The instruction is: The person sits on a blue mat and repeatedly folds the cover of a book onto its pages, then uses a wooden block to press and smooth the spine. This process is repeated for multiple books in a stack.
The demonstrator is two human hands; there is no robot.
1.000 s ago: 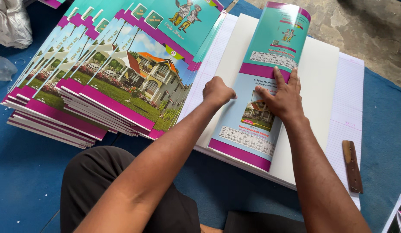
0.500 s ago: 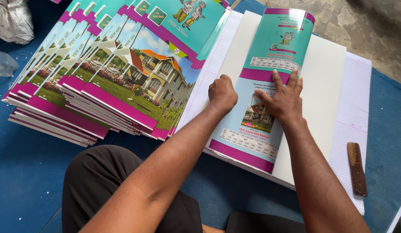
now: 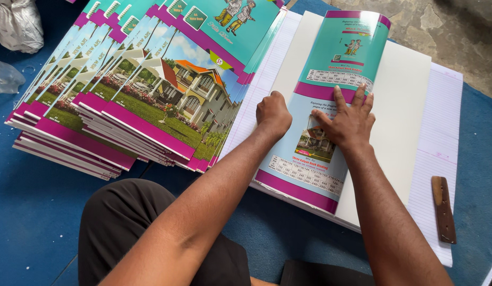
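A glossy teal, light-blue and magenta printed cover [image 3: 338,63] lies on a stack of white ruled paper sheets [image 3: 410,106], its far end curling up. My left hand [image 3: 273,114] is a closed fist pressing down on the cover's left fold edge. My right hand [image 3: 347,121] lies flat on the cover's middle, fingers spread over the house picture. Neither hand grips anything.
A fanned pile of finished notebooks [image 3: 129,90] with house-picture covers lies at left on the blue mat [image 3: 28,212]. A brown wooden stick [image 3: 443,209] rests on the paper at right. Crumpled plastic [image 3: 15,24] sits top left. Bare concrete floor [image 3: 447,26] lies beyond.
My left fist has slid a little away from me along the cover's left edge. My right hand stays flat on the cover.
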